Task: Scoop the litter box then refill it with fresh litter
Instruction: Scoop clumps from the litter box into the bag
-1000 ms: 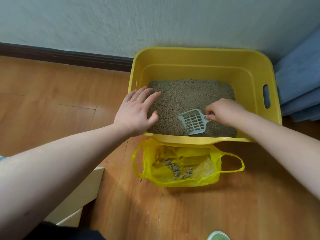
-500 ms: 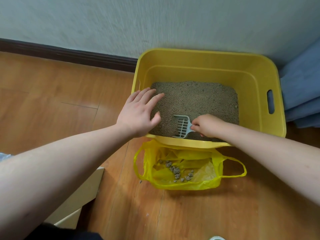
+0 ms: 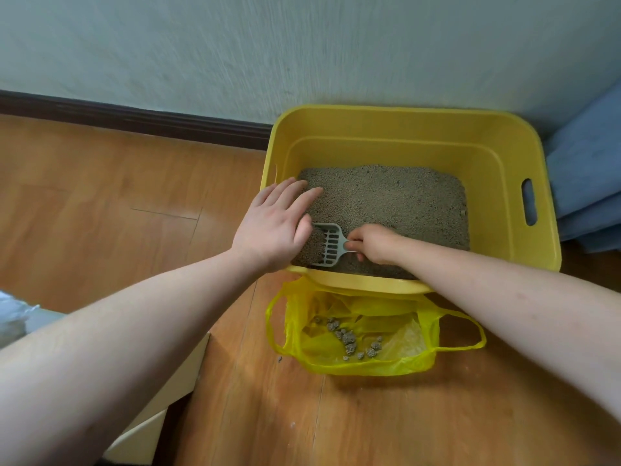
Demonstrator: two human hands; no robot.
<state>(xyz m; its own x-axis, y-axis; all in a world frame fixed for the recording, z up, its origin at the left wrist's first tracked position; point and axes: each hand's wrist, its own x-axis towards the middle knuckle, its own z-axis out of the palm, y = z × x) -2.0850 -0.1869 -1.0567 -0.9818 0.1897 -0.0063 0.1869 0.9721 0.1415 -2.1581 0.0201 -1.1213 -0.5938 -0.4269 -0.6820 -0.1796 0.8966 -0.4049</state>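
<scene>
Your right hand [image 3: 371, 243] is curled tight round the handle of the grey slotted scoop [image 3: 327, 245], which sits low in the near-left corner of the yellow litter box [image 3: 504, 156], its head loaded with litter [image 3: 396, 200]. Your left hand [image 3: 274, 227] lies flat, fingers straight, on the box's left rim and wall, holding nothing, just bracing. The box stands on the wood floor [image 3: 100, 196] against the wall, and the yellow bag [image 3: 356, 334] lies open on the floor just beside its near edge, with a few grey clumps [image 3: 349, 338] already inside.

Step in hand, as it looks: scooping, still the first half of the task; no fresh litter is in view.

To do it well: keep the scoop level as you lift so the load doesn't slide off the open front. Shake gently over the box, not over the floor, so loose grains fall through the slots and only clumps stay. Keep your left hand pressing the rim so the box doesn't skid. Then carry it straight over the near wall into the bag's mouth; the mouth sags, so tip low. Risk: grains spilling on the floor between box and bag.
</scene>
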